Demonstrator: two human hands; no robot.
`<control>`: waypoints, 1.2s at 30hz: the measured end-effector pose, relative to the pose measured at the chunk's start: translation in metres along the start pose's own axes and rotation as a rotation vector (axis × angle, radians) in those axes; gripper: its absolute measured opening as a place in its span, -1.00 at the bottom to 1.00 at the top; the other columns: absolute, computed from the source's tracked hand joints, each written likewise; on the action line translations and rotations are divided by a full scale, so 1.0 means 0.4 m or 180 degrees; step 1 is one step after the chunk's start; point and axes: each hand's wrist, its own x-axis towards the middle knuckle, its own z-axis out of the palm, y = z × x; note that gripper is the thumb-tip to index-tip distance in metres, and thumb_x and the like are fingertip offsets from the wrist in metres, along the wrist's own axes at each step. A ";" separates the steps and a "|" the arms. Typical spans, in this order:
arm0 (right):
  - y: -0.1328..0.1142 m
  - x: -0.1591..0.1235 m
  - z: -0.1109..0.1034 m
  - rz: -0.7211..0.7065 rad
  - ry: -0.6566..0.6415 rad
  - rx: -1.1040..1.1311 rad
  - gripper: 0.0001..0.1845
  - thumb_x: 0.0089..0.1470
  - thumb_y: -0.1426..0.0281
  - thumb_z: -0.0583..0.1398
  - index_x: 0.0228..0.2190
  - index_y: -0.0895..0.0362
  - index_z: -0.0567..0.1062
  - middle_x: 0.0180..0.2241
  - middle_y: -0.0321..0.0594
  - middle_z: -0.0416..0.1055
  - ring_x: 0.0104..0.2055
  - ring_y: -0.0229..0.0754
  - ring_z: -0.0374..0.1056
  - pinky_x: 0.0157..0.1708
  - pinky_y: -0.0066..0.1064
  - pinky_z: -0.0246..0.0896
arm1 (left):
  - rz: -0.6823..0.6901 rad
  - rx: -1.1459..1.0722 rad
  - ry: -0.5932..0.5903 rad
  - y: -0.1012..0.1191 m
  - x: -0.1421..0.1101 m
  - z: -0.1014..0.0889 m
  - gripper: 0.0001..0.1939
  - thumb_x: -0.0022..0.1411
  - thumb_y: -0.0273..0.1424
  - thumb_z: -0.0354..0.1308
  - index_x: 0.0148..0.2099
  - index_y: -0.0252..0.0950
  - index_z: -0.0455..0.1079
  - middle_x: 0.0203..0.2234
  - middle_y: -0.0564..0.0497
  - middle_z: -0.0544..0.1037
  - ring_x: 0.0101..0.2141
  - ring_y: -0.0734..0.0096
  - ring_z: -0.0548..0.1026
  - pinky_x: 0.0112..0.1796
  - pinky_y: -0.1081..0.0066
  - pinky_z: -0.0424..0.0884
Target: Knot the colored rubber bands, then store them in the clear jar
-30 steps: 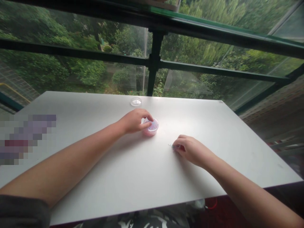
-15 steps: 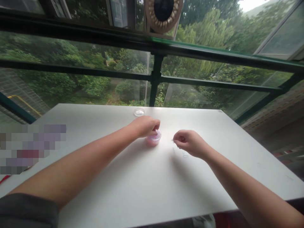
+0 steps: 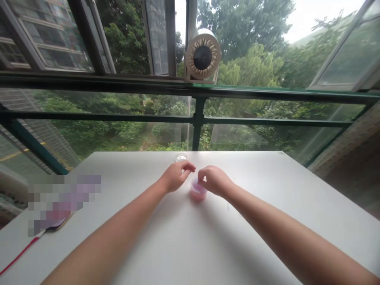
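A small clear round tub (image 3: 198, 194) with pink and lilac contents stands on the white table between my hands. My right hand (image 3: 216, 180) is over the tub's right rim, with thumb and fingers bent together at its mouth. Whatever those fingertips hold, if anything, is too small to make out. Just above and left of the tub, my left hand (image 3: 178, 176) has its fingers stretched out, and nothing shows in them. A clear round lid (image 3: 181, 158) lies behind the left hand. Beside my right forearm is a small, faint transparent piece (image 3: 228, 206).
The white table (image 3: 166, 245) reaches to a dark green railing (image 3: 198, 126) before the window. At the left lies a blurred-out flat object (image 3: 63, 206) with a red cord (image 3: 20, 255). A round beige device (image 3: 203, 58) stands beyond the rail.
My left hand has come out of the tub and moved up and left, its fingers straightening. My right hand has moved left from the transparent pieces to the tub. The camera has tilted up.
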 end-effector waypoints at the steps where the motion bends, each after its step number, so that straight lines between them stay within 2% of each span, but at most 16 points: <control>1: -0.001 0.002 0.001 -0.0166 -0.0061 -0.0179 -0.91 -0.12 0.49 0.21 -0.51 0.11 0.54 -0.45 -0.22 0.46 -0.36 -0.20 0.28 -0.38 -0.44 0.08 | 0.0009 0.0008 0.0021 -0.001 0.000 0.001 -0.77 0.19 -0.42 -0.06 -0.22 -0.25 0.42 -0.32 0.03 0.56 -0.30 0.41 0.49 -0.27 0.42 0.39; 4: -0.004 0.002 -0.005 -0.0586 -0.0171 -0.0560 -0.86 -0.04 0.41 0.20 -0.55 0.15 0.55 -0.43 -0.15 0.42 -0.34 -0.17 0.24 -0.33 -0.39 0.07 | 0.0105 0.0070 -0.0028 -0.002 -0.002 0.010 -0.78 0.17 -0.45 -0.05 -0.24 -0.25 0.43 -0.34 0.05 0.56 -0.32 0.43 0.49 -0.25 0.43 0.39; 7: 0.002 -0.008 -0.037 -0.0687 -0.0147 -0.0428 -0.70 0.09 0.32 0.12 -0.53 0.17 0.56 -0.41 -0.12 0.38 -0.34 -0.18 0.23 -0.26 -0.35 0.08 | 0.0147 0.0172 -0.0038 -0.005 -0.006 0.021 -0.77 0.17 -0.44 -0.05 -0.24 -0.27 0.44 -0.31 0.02 0.55 -0.29 0.41 0.48 -0.22 0.41 0.40; 12: 0.055 -0.049 -0.133 -0.0288 -0.0093 0.0674 -0.67 0.17 0.32 0.01 -0.34 0.10 0.57 -0.31 -0.17 0.35 -0.27 -0.22 0.28 -0.22 -0.39 0.15 | 0.0232 0.0386 -0.0045 -0.009 -0.011 0.024 -0.74 0.20 -0.42 -0.08 -0.18 -0.26 0.43 -0.24 -0.02 0.51 -0.20 0.35 0.44 -0.15 0.34 0.38; 16: 0.132 -0.116 -0.171 0.0132 -0.0488 0.0775 -0.74 0.08 0.37 0.09 -0.22 0.09 0.51 -0.28 -0.19 0.39 -0.34 -0.25 0.31 -0.32 -0.42 0.20 | 0.0497 0.0557 -0.0084 0.001 -0.016 0.023 -0.75 0.21 -0.40 -0.05 -0.15 -0.25 0.41 -0.18 -0.03 0.49 -0.12 0.33 0.40 -0.04 0.28 0.30; 17: 0.152 -0.137 -0.169 0.0274 -0.0667 0.0690 -0.71 0.03 0.38 0.13 -0.17 0.09 0.48 -0.26 -0.18 0.39 -0.34 -0.25 0.31 -0.35 -0.42 0.21 | 0.0600 0.0602 -0.0075 0.006 -0.019 0.025 -0.76 0.20 -0.40 -0.04 -0.15 -0.25 0.41 -0.17 -0.04 0.49 -0.11 0.33 0.40 -0.01 0.27 0.28; 20: 0.197 -0.205 -0.144 0.0654 -0.1198 0.0354 -0.44 -0.16 0.38 0.26 -0.03 0.09 0.39 -0.17 -0.14 0.37 -0.32 -0.21 0.34 -0.38 -0.43 0.22 | 0.0896 0.0758 -0.0078 0.028 -0.032 0.036 -0.79 0.17 -0.41 0.01 -0.17 -0.24 0.42 -0.17 -0.04 0.48 -0.11 0.32 0.39 -0.02 0.30 0.27; 23: 0.210 -0.254 -0.111 0.0640 -0.1385 0.0187 -0.32 -0.26 0.33 0.32 -0.01 0.09 0.38 -0.14 -0.13 0.33 -0.31 -0.20 0.34 -0.36 -0.43 0.23 | 0.1018 0.0943 -0.0219 0.059 -0.050 0.066 -0.80 0.16 -0.38 0.04 -0.17 -0.24 0.41 -0.18 -0.05 0.47 -0.16 0.30 0.41 -0.08 0.31 0.32; 25: 0.204 -0.269 -0.094 0.0498 -0.1287 0.0185 -0.38 -0.25 0.32 0.31 -0.05 0.07 0.42 -0.17 -0.15 0.33 -0.34 -0.22 0.34 -0.36 -0.43 0.22 | 0.0952 0.1099 -0.0365 0.087 -0.059 0.100 -0.79 0.17 -0.33 0.05 -0.16 -0.23 0.41 -0.21 -0.05 0.48 -0.21 0.30 0.43 -0.17 0.32 0.36; 28: 0.188 -0.273 -0.076 0.0341 -0.1083 0.0222 -0.59 -0.17 0.39 0.26 -0.17 0.08 0.51 -0.28 -0.21 0.36 -0.41 -0.27 0.32 -0.37 -0.44 0.19 | 0.0852 0.1392 -0.0552 0.137 -0.063 0.156 -0.77 0.18 -0.27 0.04 -0.19 -0.24 0.43 -0.29 -0.06 0.49 -0.28 0.28 0.44 -0.31 0.33 0.37; 31: 0.176 -0.272 -0.064 0.0207 -0.0940 0.0236 -0.79 -0.12 0.49 0.18 -0.37 0.11 0.57 -0.38 -0.24 0.40 -0.46 -0.29 0.29 -0.39 -0.46 0.15 | 0.1024 0.1625 -0.0610 0.187 -0.051 0.194 -0.77 0.21 -0.28 0.01 -0.24 -0.26 0.43 -0.35 -0.08 0.49 -0.31 0.26 0.43 -0.34 0.31 0.35; 33: 0.172 -0.274 -0.057 0.0146 -0.0800 0.0169 -0.80 -0.11 0.53 0.15 -0.45 0.12 0.57 -0.42 -0.24 0.41 -0.46 -0.29 0.28 -0.40 -0.46 0.12 | 0.1138 0.1670 -0.0576 0.208 -0.037 0.201 -0.79 0.20 -0.29 0.03 -0.23 -0.26 0.43 -0.35 -0.09 0.49 -0.30 0.25 0.42 -0.31 0.30 0.35; 36: 0.170 -0.282 -0.047 0.0046 -0.0632 -0.0065 -0.78 -0.10 0.56 0.09 -0.56 0.14 0.53 -0.47 -0.24 0.40 -0.50 -0.30 0.22 -0.43 -0.46 0.07 | 0.1041 0.1551 -0.0427 0.206 -0.016 0.182 -0.79 0.15 -0.30 0.08 -0.20 -0.26 0.42 -0.31 -0.08 0.49 -0.27 0.24 0.40 -0.25 0.28 0.35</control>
